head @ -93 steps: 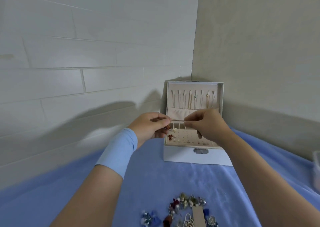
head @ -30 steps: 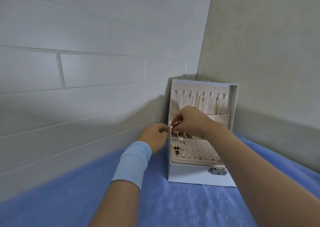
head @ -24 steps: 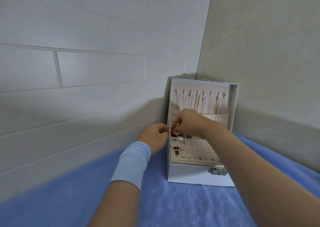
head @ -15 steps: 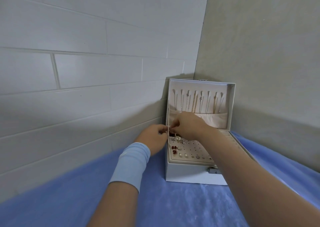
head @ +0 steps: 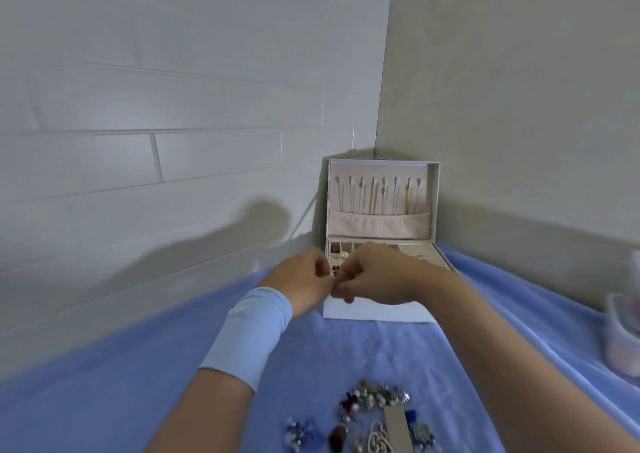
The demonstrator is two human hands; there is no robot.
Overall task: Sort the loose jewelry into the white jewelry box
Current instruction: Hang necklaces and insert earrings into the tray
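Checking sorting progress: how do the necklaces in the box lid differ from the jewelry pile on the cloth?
The necklaces hang straight in a tidy row inside the upright lid; the jewelry pile lies jumbled on the blue cloth. The necklaces look thin and pale; the jewelry pile is chunkier, with blue, dark red and pearly pieces. Both are jewelry.

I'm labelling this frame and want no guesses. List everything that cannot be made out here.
Head view, all items:
Whether the left hand and right hand hold anything where they meet: too small, hidden by curled fingers.
The tray of the white jewelry box: mostly covered by both hands.
The loose jewelry: cut off by the bottom edge.
The container at the right edge: blurred, cropped, contents unclear.
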